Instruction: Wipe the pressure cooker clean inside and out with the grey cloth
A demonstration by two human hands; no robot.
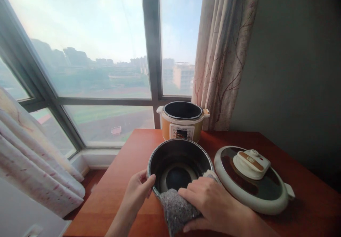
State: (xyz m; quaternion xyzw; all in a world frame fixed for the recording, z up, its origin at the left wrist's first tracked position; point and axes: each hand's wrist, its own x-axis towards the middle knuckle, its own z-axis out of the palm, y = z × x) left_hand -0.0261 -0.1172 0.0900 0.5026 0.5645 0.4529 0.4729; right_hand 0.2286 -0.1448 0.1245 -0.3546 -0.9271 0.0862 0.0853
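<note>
A black inner pot (178, 175) is tilted so that its open mouth faces me, over the front of the red-brown table. Its left rim is pinched between the thumb and fingers of my left hand (139, 186). My right hand (210, 199) grips a grey cloth (178, 208) that lies over the pot's near right rim. Part of the cloth hangs down outside the pot, and its lighter end shows beyond my knuckles. Directly behind the pot stands a tan and white electric pressure cooker (183, 121), uncovered, its control panel facing me.
The cooker's round lid (253, 176) rests at the right, its white and brown handle on top. The red-brown table (117, 180) ends on the left near a curtain (32, 159). Windows (101, 70) rise behind, with another curtain (223, 52) and a dark wall at the right.
</note>
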